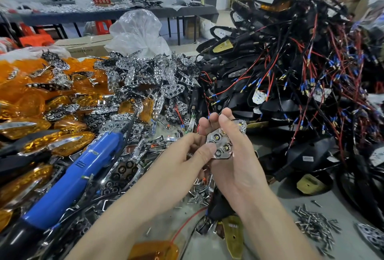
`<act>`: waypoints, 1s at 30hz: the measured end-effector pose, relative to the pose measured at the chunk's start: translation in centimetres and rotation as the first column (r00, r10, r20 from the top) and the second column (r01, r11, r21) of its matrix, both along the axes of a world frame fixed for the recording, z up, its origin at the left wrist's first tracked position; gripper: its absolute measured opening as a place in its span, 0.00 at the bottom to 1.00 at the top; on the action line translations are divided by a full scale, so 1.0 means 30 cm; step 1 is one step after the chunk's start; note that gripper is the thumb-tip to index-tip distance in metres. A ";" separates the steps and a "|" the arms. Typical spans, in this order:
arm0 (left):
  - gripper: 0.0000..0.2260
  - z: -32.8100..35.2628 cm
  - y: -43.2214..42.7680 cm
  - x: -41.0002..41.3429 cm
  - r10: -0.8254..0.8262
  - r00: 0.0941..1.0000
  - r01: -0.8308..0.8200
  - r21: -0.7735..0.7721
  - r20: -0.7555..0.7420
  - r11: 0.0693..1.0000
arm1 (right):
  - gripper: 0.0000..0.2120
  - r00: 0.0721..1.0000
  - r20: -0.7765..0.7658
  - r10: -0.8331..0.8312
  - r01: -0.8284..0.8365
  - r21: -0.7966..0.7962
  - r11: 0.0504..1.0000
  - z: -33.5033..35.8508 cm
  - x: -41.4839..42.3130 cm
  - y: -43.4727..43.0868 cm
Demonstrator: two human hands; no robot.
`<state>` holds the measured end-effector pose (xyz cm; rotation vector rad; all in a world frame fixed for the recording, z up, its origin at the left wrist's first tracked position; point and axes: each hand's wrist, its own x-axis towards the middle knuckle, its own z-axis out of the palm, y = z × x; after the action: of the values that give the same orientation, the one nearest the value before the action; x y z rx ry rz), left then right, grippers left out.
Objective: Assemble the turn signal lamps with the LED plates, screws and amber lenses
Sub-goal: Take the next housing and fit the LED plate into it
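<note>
A chrome LED plate (222, 144) with several lit-looking LED cups sits in a black lamp housing (220, 207) held at centre. My right hand (234, 162) grips the housing and plate from the right, fingers curled round the top. My left hand (187, 153) pinches the plate's left edge with thumb and fingers. Amber lenses (31, 101) pile up at the left. Loose chrome plates (145, 74) heap behind them. Screws (313, 222) lie scattered at the lower right.
A blue electric screwdriver (68, 180) lies at the left on chrome parts. A tall heap of black housings with red and black wires (301, 72) fills the right. One amber lens (153, 251) lies near the bottom edge. A clear plastic bag (137, 31) stands behind.
</note>
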<state>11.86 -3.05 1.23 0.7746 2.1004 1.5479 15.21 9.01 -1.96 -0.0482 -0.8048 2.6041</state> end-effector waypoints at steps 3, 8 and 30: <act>0.08 0.000 -0.001 0.001 0.005 1.000 -0.006 0.015 0.026 1.000 | 0.06 1.000 -0.017 0.002 -0.002 -0.008 1.000 0.001 -0.001 -0.001; 0.09 -0.003 -0.002 0.000 0.003 1.000 -0.003 0.009 0.010 1.000 | 0.06 0.999 -0.033 0.007 -0.007 -0.009 1.000 0.012 0.002 -0.006; 0.08 0.002 -0.036 -0.038 -0.041 0.993 0.035 -0.057 -0.110 0.998 | 0.11 0.993 0.119 -0.008 -0.034 0.342 0.939 0.026 0.008 -0.019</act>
<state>10.71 -4.12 1.30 0.8948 2.1839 1.4516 15.45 8.44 -1.17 -0.0979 -1.2964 2.4512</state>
